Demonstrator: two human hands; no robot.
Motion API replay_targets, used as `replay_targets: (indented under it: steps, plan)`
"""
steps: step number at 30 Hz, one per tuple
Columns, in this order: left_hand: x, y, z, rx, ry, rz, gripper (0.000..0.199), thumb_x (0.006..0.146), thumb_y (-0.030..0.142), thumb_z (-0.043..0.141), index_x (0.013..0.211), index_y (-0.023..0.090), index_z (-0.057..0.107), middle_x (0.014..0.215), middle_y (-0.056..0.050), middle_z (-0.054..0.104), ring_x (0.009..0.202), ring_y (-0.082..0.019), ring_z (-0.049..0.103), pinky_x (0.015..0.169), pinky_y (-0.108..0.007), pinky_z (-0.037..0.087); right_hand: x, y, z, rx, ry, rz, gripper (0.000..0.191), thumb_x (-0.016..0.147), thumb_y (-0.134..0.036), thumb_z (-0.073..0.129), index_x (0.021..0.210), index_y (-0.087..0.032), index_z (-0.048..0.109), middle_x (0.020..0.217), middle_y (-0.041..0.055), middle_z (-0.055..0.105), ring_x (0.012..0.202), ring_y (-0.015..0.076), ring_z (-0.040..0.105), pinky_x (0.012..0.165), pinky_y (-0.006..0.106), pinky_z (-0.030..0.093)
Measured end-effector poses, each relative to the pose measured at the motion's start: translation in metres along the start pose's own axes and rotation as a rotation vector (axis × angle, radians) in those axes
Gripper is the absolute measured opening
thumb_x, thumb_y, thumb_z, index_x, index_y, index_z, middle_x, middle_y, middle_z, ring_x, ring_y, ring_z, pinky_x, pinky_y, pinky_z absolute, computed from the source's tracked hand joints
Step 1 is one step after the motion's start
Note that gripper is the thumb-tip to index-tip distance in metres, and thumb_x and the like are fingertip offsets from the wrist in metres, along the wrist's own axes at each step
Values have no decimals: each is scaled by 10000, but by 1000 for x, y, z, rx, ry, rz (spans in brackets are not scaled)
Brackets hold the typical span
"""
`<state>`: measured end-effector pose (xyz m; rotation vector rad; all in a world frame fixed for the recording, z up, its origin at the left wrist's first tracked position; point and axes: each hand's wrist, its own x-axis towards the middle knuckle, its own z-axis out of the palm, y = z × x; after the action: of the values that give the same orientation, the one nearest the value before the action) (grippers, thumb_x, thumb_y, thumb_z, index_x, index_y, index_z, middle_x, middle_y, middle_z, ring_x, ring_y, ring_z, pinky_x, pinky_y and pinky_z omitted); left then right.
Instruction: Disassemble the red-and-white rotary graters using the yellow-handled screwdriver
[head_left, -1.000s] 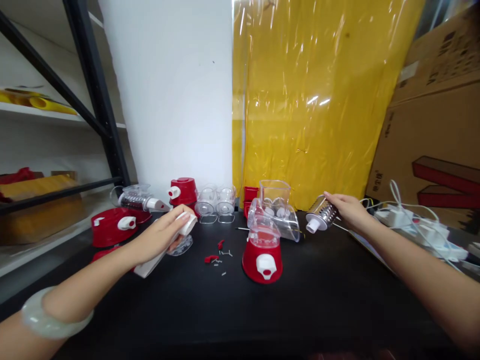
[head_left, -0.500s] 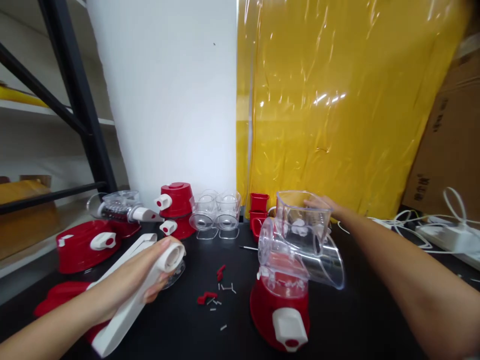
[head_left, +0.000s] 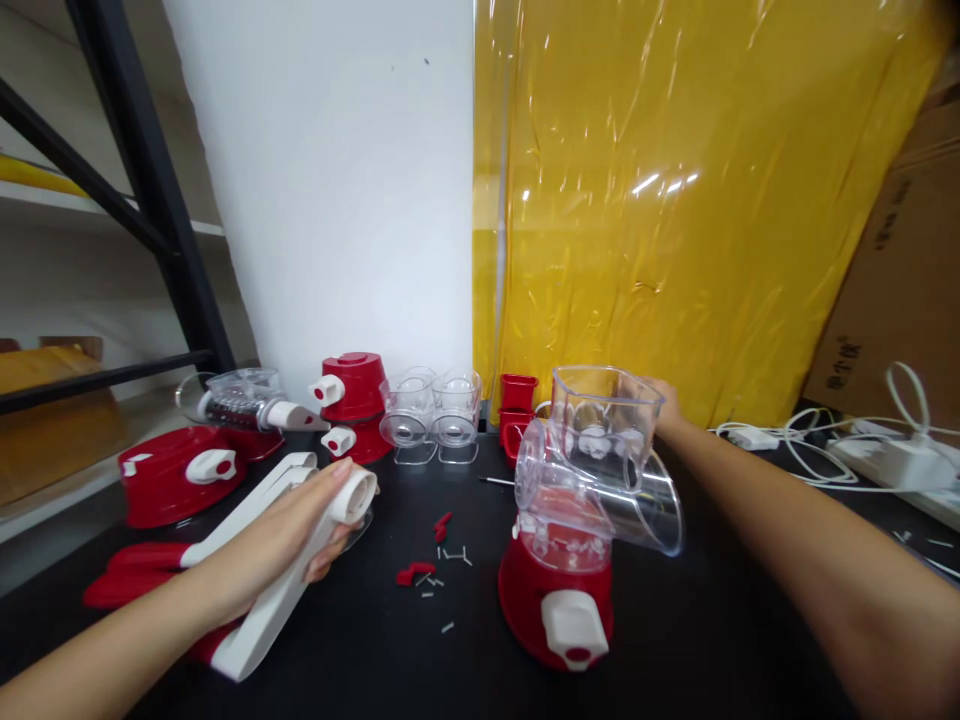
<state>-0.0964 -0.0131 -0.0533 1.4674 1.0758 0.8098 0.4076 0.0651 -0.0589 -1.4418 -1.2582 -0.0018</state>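
Observation:
My left hand (head_left: pixel 319 510) is wrapped round a white plastic crank handle (head_left: pixel 274 615) with a hollow round end. Beside it another white handle with a red grip (head_left: pixel 142 572) lies on the black table. My right hand (head_left: pixel 661 402) reaches behind a clear plastic hopper housing (head_left: pixel 622 410); its fingers are mostly hidden, so I cannot tell what they touch. That housing, with its wide clear tube, sits atop a red base (head_left: pixel 517 600) with a white knob (head_left: pixel 574 625) facing me.
Small red clips (head_left: pixel 415 573) and several screws (head_left: pixel 448 628) lie mid-table. Behind stand stacked red bases (head_left: pixel 352 385), clear housings (head_left: pixel 455 400) and red trays (head_left: pixel 519 392). Another red base (head_left: pixel 176 480) is at left, white cables and a power strip (head_left: pixel 900 465) at right.
My right hand has shifted slightly right and lower behind the clear housing. My left hand still grips the white handle, and the view has tilted a little.

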Motion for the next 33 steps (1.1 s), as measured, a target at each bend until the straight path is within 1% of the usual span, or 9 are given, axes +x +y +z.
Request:
replay_targets:
  steps: [3,7,11,15,17,20,23,26,33]
  plan:
    - [-1,3,-1,48,34,40,485,848,708,434,806,226,466,541,40,478,414,-119,393,435,-258,345,2,-30,-13,-41,9,-47,573,723,-735,603,421,-254,535,461,71,577,646,287,636,680,425,469]
    - [-12,15,10,273,-43,72,475,812,571,597,1085,235,403,656,46,566,582,-177,562,609,-303,460,-9,-103,-38,25,-66,-199,642,806,-811,399,653,-249,669,794,75,733,834,259,678,835,419,507]
    - [-21,30,36,535,-113,91,565,794,569,580,1171,210,359,751,15,596,730,-226,622,675,-327,475,-42,-191,-65,190,-335,-522,592,897,-737,342,866,-254,684,945,78,718,939,250,674,857,427,534]
    - [-9,33,50,760,-66,222,548,806,570,534,1164,171,424,969,-83,645,887,-268,639,783,-360,488,-76,-248,-75,-191,-568,-718,545,855,-701,499,1138,-263,658,1188,87,673,1098,310,620,925,490,499]
    - [3,30,48,911,25,279,523,793,526,548,1149,146,496,1114,-144,626,1023,-308,612,881,-391,467,-88,-260,-74,-348,-676,-737,595,830,-685,554,1245,-262,611,1268,99,636,1130,332,602,929,501,493]
    - [19,25,39,943,-18,215,412,825,465,513,1085,149,570,1092,-136,669,990,-293,641,874,-375,480,-99,-266,-69,-524,-763,-702,603,835,-672,554,1250,-239,608,1236,127,635,1076,333,621,882,481,505]
    - [26,25,35,945,-19,162,352,857,455,490,1020,168,613,999,-108,718,904,-265,668,796,-339,509,-103,-267,-66,-609,-758,-688,530,873,-631,520,1185,-219,640,1150,134,646,979,307,643,822,446,509]
    - [28,24,39,1102,26,153,360,887,446,475,1034,157,631,1050,-130,721,915,-260,675,791,-326,510,-103,-265,-64,-614,-740,-705,493,895,-595,508,1162,-204,643,1115,132,640,942,285,640,798,420,505]
    - [36,13,46,1277,77,122,365,896,396,492,993,88,662,1031,-218,705,953,-338,677,807,-383,496,-101,-259,-60,-609,-700,-778,366,914,-456,513,1128,-190,644,1089,129,635,943,278,631,802,411,496]
